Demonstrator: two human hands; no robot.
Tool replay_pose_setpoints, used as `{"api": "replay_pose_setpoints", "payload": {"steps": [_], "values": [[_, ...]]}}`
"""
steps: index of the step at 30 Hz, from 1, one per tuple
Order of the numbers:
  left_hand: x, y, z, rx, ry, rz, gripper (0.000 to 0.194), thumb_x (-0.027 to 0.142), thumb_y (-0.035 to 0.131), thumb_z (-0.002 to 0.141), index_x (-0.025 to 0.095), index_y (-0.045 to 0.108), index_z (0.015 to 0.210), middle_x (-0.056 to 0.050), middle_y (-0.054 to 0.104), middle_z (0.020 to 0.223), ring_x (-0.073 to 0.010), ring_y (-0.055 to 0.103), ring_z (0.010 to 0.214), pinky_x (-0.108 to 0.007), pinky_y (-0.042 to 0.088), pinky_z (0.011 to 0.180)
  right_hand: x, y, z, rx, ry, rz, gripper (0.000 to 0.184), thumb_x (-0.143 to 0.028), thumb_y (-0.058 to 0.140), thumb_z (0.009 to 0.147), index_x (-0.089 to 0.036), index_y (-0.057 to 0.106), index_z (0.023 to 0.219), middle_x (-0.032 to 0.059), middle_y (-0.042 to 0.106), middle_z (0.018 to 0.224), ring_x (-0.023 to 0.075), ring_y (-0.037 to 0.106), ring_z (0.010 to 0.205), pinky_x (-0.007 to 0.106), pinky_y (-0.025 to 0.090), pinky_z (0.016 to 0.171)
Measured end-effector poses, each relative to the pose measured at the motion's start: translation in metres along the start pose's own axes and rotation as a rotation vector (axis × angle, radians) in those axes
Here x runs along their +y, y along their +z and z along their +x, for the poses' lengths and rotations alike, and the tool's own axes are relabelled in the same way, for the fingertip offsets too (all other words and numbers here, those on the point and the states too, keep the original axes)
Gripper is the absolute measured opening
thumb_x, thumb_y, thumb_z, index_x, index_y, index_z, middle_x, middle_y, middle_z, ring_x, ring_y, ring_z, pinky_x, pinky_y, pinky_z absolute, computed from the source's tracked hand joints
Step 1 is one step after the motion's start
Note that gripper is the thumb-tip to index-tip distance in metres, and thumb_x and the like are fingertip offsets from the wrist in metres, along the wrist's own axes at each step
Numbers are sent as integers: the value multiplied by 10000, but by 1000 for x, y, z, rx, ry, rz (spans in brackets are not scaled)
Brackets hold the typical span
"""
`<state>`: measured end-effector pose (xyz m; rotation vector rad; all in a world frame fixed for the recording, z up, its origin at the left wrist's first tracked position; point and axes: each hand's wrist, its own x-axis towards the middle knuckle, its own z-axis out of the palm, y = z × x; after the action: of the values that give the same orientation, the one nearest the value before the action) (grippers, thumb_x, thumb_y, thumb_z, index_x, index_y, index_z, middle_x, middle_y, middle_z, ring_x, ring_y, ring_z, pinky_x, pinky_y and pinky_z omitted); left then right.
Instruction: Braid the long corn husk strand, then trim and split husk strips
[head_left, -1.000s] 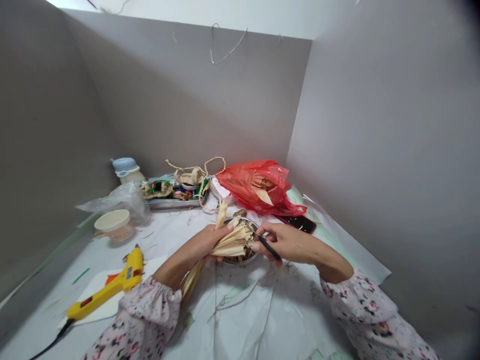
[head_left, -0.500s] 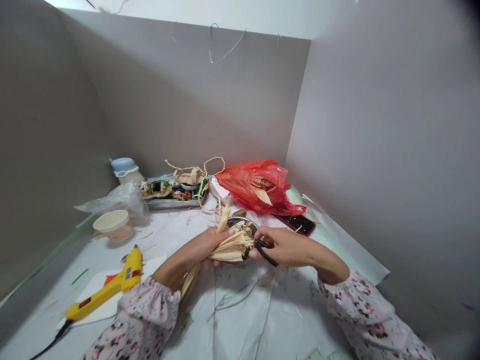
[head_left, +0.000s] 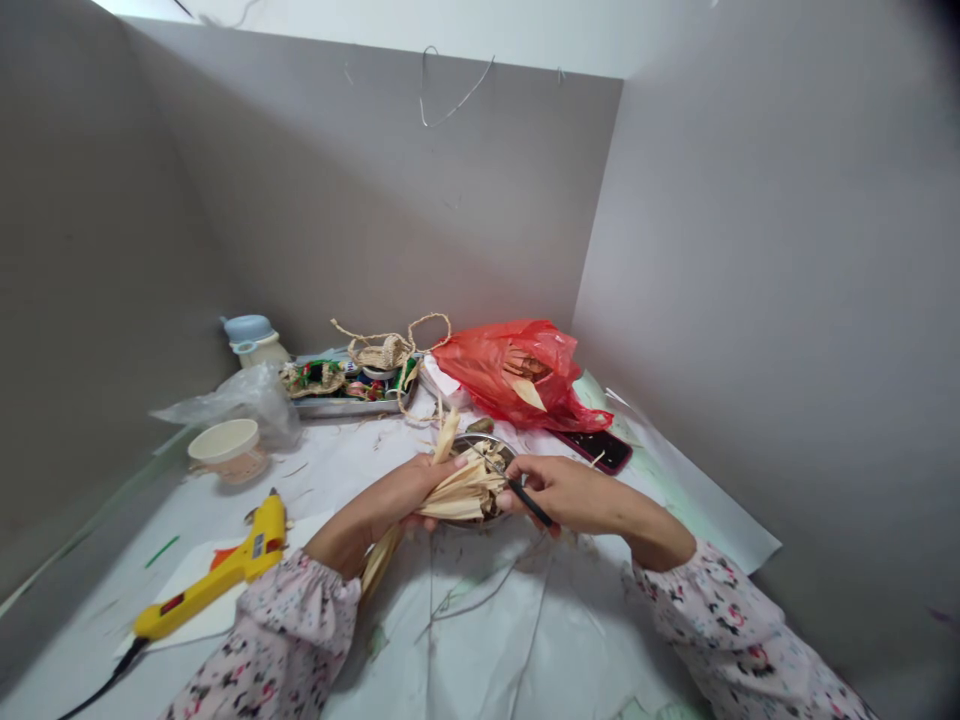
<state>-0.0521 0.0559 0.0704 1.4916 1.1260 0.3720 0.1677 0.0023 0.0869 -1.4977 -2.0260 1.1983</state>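
My left hand (head_left: 409,490) is closed round a bundle of pale dried corn husk strips (head_left: 457,488), whose ends fan out over a small metal bowl (head_left: 480,447). The husks' other ends stick out below my wrist. My right hand (head_left: 574,490) grips black-handled scissors (head_left: 529,500), with the blades at the fanned husk ends. Both hands are over the white paper-covered table (head_left: 480,620).
A yellow glue gun (head_left: 217,575) lies at the left with its cord. Behind are a cream cup (head_left: 225,445), a clear bag, a blue-lidded bottle (head_left: 251,338), a metal tray of craft bits (head_left: 345,385), a red plastic bag (head_left: 521,375) and a dark phone (head_left: 600,445). Grey walls enclose the table.
The scissors' handles opened half a second ago and are together again. The husk bundle and both hands have shifted only slightly.
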Motion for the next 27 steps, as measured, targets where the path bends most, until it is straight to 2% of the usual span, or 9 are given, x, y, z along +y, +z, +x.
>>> {"api": "replay_pose_setpoints", "payload": {"steps": [6, 12, 17, 24, 27], "values": [[-3, 0, 0, -49, 23, 1, 500, 650, 552, 737, 157, 595, 662, 39, 495, 445, -73, 389, 346, -197, 220, 311, 1, 0, -1, -55, 30, 11, 300, -475, 612, 803, -187, 580, 882, -34, 578, 617, 109, 530, 499, 204, 384, 473], [-2, 2, 0, -68, 31, 23, 489, 628, 546, 761, 153, 623, 675, 21, 533, 485, -74, 372, 357, -201, 231, 319, 6, -5, -1, -36, 47, -15, 402, -554, 619, 781, -191, 579, 952, -15, 598, 625, 138, 556, 544, 230, 406, 519], [-6, 3, 2, -95, 57, 40, 508, 650, 547, 759, 151, 640, 726, 12, 539, 520, -85, 383, 395, -200, 289, 358, 5, -13, -7, -7, -25, 19, 421, -565, 569, 821, -209, 559, 1045, -1, 613, 729, 140, 549, 615, 242, 420, 569], [-7, 4, 3, -33, 81, 190, 482, 632, 524, 756, 162, 605, 683, 18, 505, 524, -104, 402, 426, -205, 315, 391, -2, -16, -12, -25, -59, -38, 427, -550, 587, 810, -214, 574, 1072, -12, 570, 741, 130, 491, 624, 235, 396, 565], [-6, 4, 3, 46, 117, 314, 443, 566, 475, 800, 165, 617, 673, -3, 539, 542, -127, 440, 454, -214, 331, 422, -2, -18, -12, -3, -68, -83, 418, -545, 585, 811, -214, 580, 1068, -13, 568, 744, 128, 490, 618, 229, 384, 557]]}}
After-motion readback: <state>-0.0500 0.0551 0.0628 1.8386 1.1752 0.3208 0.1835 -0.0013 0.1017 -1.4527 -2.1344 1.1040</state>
